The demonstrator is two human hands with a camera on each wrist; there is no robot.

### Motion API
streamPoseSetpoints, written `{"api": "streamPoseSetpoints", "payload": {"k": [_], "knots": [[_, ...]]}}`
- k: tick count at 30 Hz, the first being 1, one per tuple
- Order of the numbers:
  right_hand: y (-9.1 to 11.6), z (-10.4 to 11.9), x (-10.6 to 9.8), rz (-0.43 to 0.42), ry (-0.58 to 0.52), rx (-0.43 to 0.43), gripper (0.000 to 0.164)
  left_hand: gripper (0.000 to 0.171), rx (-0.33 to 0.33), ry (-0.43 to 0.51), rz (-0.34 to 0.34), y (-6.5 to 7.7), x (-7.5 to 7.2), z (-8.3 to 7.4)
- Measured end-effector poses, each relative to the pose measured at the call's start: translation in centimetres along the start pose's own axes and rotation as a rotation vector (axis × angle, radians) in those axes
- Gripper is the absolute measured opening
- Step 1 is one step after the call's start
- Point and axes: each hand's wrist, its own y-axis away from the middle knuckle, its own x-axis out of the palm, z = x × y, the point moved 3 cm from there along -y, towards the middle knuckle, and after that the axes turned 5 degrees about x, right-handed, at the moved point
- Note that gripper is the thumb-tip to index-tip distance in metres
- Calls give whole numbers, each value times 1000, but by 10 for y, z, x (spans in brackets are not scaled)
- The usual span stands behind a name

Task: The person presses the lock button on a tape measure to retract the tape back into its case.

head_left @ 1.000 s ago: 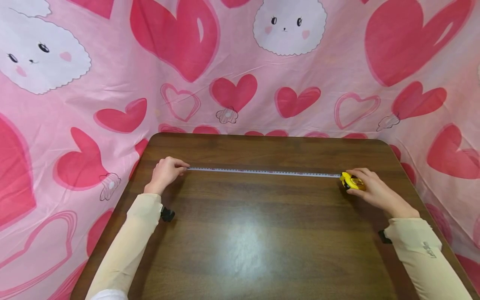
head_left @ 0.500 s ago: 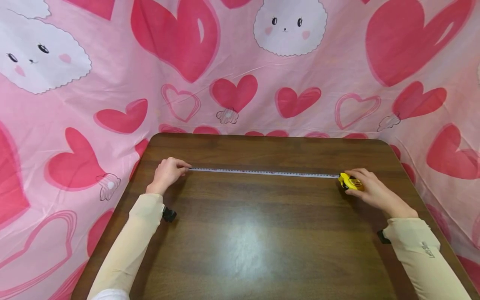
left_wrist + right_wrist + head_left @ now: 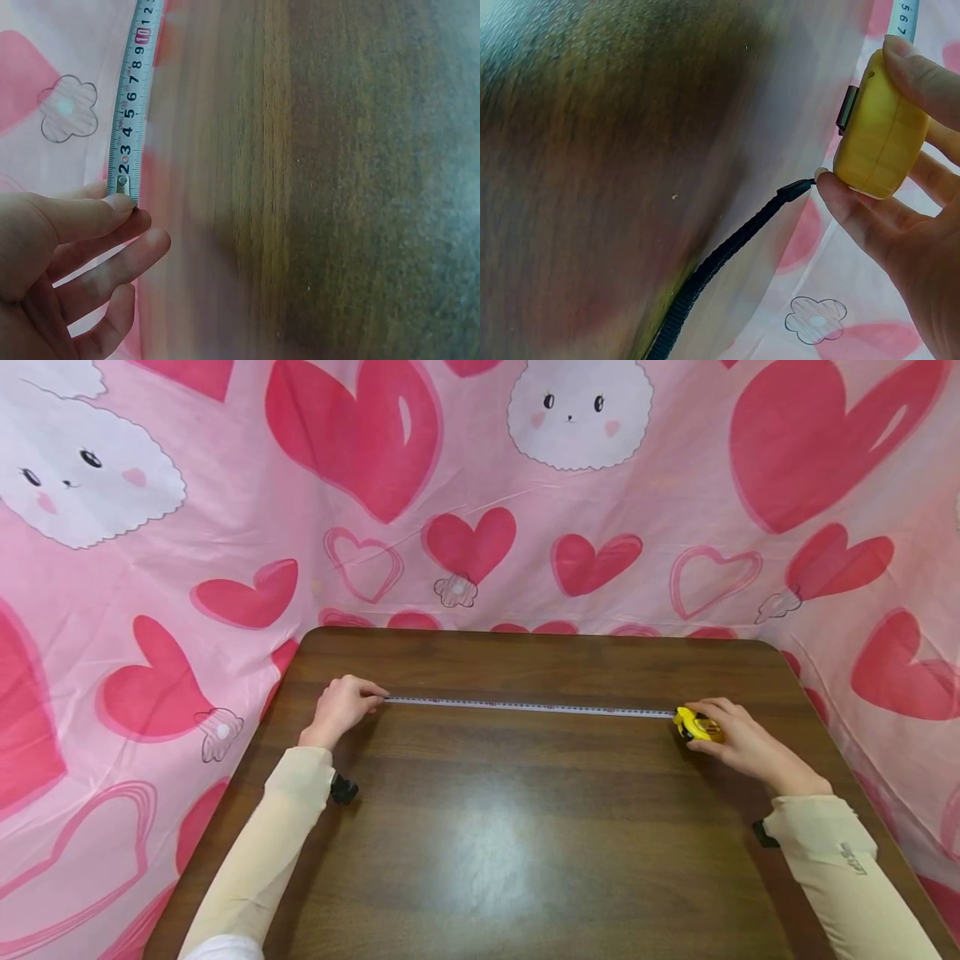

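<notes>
A white measuring tape blade point(image 3: 525, 706) stretches straight between both hands over the far half of the table. My left hand point(image 3: 341, 706) pinches the metal hook at the blade's end between thumb and forefinger; the low numbers on the blade point(image 3: 129, 112) show beside them in the left wrist view. At the other end my right hand point(image 3: 750, 743) grips the yellow tape measure case point(image 3: 697, 725). In the right wrist view, thumb and fingers hold the yellow case point(image 3: 881, 124) by its sides, and a black wrist strap point(image 3: 720, 247) hangs from it.
The brown wooden table point(image 3: 480, 827) has rounded far corners. Pink cloth point(image 3: 480, 485) with hearts and white animal faces hangs behind it and at both sides. Each wrist wears a small black camera, one at the left sleeve point(image 3: 296, 781).
My left hand has shifted slightly right and my right hand slightly left, so the stretch of blade between them is a little shorter. Both keep their hold.
</notes>
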Motion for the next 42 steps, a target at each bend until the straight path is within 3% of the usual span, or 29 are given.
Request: {"api": "streamPoseSetpoints", "payload": {"k": [23,33,42], "knots": [[-3,5,3,-42,0,-60,64,18,47,-7,-4,-1,9,-11],[-5,8,4,1,-19,-1,62,17,58,6,0,-4,12,-15],[-7,8,6,-5,-10,-18,63,18,62,17,7,-4,14,-20]]}}
